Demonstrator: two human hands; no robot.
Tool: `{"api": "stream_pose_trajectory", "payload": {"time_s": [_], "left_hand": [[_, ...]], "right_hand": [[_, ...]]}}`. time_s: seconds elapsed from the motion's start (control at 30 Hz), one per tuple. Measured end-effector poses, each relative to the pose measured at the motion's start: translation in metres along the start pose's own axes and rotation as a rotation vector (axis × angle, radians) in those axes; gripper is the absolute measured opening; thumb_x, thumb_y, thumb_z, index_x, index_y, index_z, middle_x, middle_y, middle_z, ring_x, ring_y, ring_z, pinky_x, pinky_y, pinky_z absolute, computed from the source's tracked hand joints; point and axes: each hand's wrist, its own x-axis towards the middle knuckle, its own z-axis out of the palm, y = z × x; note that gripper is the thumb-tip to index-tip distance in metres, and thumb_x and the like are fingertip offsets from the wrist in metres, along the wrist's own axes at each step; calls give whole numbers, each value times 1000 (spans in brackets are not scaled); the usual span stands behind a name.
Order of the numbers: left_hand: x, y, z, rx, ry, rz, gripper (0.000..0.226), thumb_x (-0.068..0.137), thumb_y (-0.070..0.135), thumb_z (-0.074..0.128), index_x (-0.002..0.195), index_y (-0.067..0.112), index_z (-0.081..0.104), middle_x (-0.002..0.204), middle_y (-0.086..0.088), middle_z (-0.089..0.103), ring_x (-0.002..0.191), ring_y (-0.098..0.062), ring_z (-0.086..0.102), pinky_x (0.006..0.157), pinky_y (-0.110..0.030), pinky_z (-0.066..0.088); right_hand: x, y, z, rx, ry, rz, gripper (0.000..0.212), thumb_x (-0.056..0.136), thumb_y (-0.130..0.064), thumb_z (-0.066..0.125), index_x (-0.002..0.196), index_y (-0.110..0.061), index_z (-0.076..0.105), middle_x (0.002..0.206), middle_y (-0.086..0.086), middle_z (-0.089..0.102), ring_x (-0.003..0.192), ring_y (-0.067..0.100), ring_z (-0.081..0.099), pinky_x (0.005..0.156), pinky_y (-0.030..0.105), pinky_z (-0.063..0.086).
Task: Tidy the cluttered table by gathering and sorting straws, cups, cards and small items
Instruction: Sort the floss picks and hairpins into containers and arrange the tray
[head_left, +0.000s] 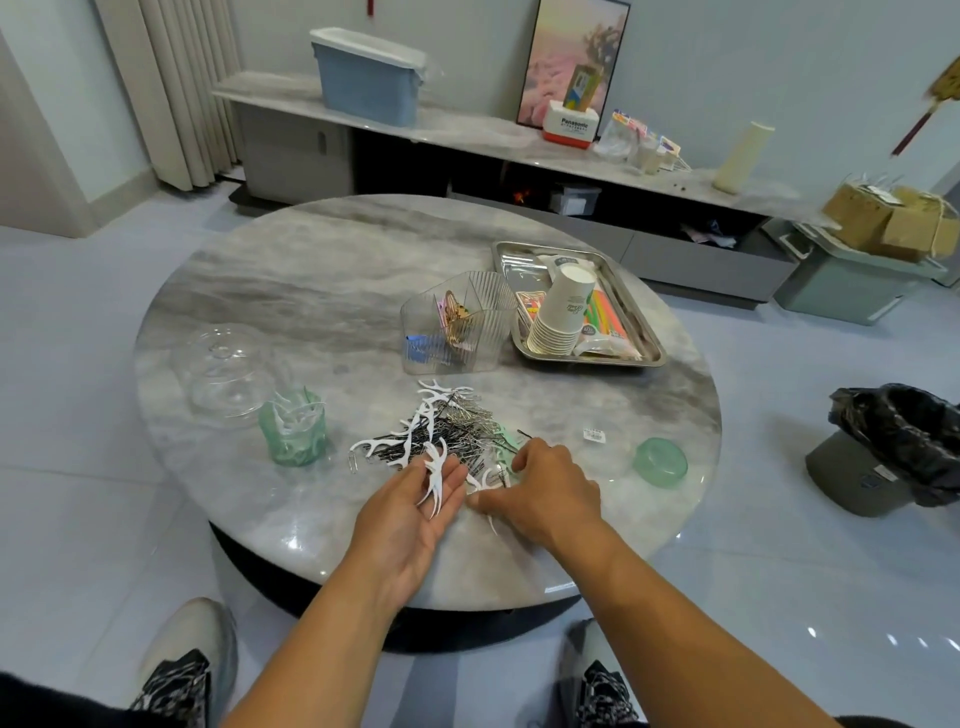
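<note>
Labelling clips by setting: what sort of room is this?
Probably a home living room: a round marble coffee table, a low media cabinet along the wall, and a framed picture leaning on it.

The right hand (540, 486) lies palm down over the near end of the pile of floss picks and hairpins (441, 426) by the table's near edge, so its fingertips and whatever they touch are hidden. The small label (594, 435) toward the table's right edge is too small to read, and the bin (898, 447) is cut by the picture's right edge
</note>
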Motion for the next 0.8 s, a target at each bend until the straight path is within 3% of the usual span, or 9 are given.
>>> {"api": "stream_pose_trajectory", "payload": {"time_s": [0.13, 0.3, 0.47, 0.7, 0.8], "left_hand": [[-1, -1, 0, -77, 11, 23, 30, 106, 19, 51, 120, -6, 61, 108, -22, 74, 96, -27, 75, 73, -34, 64], [-4, -3, 1, -142, 32, 50, 33, 105, 20, 52, 124, -7, 59, 114, -24, 72, 100, -29, 74, 77, -35, 63], [-7, -2, 0, -148, 24, 52, 33, 105, 22, 53, 125, -4, 59, 116, -24, 72, 104, -30, 73, 85, -38, 62], [-10, 0, 0, -129, 12, 26, 38, 107, 29, 47, 121, -3, 61, 119, -23, 71, 107, -29, 72, 89, -38, 56], [-10, 1, 1, -88, -3, 1, 42, 107, 32, 45, 122, -5, 59, 113, -22, 73, 103, -28, 74, 84, -37, 58]], "right_hand": [[-2, -9, 1, -29, -12, 36, 70, 56, -69, 79, 106, -26, 52, 114, -2, 58, 108, 26, 60, 92, 40, 45], [-2, -15, 4, -33, -69, 81, 43, 65, -54, 79, 77, -20, 56, 90, 0, 66, 91, 28, 66, 75, 32, 45], [6, -16, -6, 9, -81, 125, 29, 69, -35, 82, 81, -16, 65, 92, 4, 70, 89, 29, 67, 72, 29, 48], [10, -9, -11, 330, -52, 87, 23, 71, -25, 88, 69, -16, 68, 68, 0, 72, 72, 22, 67, 76, 37, 56], [15, -7, -26, 573, -11, 39, 19, 75, -18, 90, 70, -13, 73, 68, 5, 72, 61, 16, 60, 62, 32, 52]]}}
